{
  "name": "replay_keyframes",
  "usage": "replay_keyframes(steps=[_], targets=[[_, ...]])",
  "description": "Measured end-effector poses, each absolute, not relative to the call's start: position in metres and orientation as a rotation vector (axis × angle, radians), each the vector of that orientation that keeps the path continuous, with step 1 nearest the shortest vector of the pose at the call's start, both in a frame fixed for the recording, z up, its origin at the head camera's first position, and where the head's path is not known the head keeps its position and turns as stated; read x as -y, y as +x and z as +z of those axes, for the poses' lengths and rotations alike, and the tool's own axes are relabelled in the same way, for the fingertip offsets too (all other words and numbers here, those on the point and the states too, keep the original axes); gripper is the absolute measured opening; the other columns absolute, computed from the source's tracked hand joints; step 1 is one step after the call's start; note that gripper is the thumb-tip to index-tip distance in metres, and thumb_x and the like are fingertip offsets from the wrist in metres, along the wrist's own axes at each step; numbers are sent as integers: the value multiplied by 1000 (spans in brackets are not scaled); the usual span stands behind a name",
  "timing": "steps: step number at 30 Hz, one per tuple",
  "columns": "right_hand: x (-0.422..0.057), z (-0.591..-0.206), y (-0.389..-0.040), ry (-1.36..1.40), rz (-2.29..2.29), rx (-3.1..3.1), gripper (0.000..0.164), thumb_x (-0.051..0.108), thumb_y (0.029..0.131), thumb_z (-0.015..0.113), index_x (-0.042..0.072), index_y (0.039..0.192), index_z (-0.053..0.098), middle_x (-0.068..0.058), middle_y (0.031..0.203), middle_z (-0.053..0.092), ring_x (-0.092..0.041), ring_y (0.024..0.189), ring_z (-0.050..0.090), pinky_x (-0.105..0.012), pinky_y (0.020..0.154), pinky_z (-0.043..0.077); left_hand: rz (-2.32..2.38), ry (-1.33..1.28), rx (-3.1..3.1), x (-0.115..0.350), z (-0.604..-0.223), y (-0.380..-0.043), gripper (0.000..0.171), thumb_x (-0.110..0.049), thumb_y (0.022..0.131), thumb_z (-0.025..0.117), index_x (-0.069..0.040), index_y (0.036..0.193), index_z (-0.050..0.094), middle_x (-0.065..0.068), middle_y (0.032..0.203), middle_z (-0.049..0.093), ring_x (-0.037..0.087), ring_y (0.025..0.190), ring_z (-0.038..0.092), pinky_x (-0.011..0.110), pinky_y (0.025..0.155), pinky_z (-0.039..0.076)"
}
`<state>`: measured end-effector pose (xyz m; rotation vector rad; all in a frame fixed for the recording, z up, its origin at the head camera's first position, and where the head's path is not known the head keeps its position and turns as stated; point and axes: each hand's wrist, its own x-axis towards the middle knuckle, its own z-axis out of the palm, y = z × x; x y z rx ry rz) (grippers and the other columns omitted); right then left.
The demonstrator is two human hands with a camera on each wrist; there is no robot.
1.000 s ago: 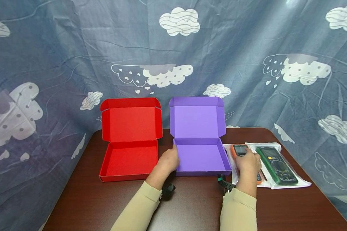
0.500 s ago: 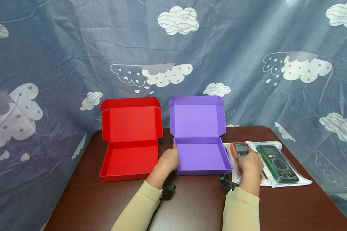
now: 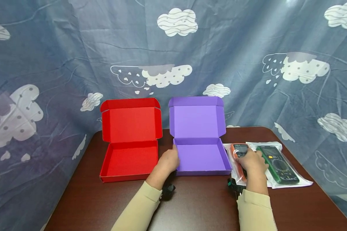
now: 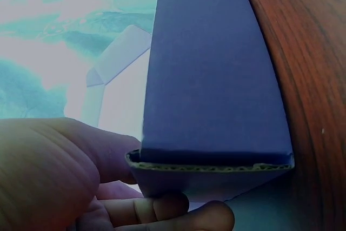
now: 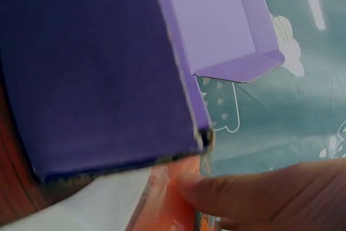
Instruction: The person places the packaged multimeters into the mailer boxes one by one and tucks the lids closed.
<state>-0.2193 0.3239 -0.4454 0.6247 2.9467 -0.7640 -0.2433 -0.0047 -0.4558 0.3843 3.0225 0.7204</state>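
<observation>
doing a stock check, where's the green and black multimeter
In the head view, the green and black multimeter lies at right, beside the orange rectangular multimeter.

Purple box [image 3: 203,173] and red box [image 3: 128,177] can be entered from above; rear blocked by raised lids [image 3: 132,124], low path right of right hand [image 3: 253,161] by green multimeter [image 3: 279,165].
</observation>
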Motion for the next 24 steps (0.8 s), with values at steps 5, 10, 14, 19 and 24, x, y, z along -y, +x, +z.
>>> replay_keyframes(steps=[5,10,14,19,24], targets=[[-327,-443,-220,611,-727,-2914,85,39,89,72,-12,146,35,-46,124,31,-65,117,36,-76,95,28,717,388,-3025,5,-457,-243,58,-6,94,60,14,145,42,26,98,71,37,87,71,47,81,57],[-324,-443,-221,650,-731,-2911,90,45,89,72,-14,145,34,-46,125,32,-64,118,35,-76,96,27,711,388,-3038,7,-458,-243,58,-6,93,60,14,145,43,26,97,71,37,86,71,47,80,58],[-323,-444,-224,696,-734,-2917,96,50,87,74,-14,145,32,-46,124,34,-62,116,37,-75,95,31,709,385,-3040,7,-457,-244,59,-7,93,61,14,145,42,26,96,71,37,87,71,47,81,58],[-325,-445,-229,736,-721,-2903,98,50,84,78,-11,145,32,-45,122,41,-60,112,44,-70,88,41,710,395,-3049,6,-459,-245,60,-7,93,61,15,145,41,25,94,71,37,85,71,47,80,58],[-326,-449,-231,746,-734,-2923,92,44,82,79,-13,140,35,-44,119,48,-59,106,52,-64,78,47,704,403,-3055,6,-460,-246,60,-6,93,61,15,145,41,25,94,71,36,84,71,47,78,58]])
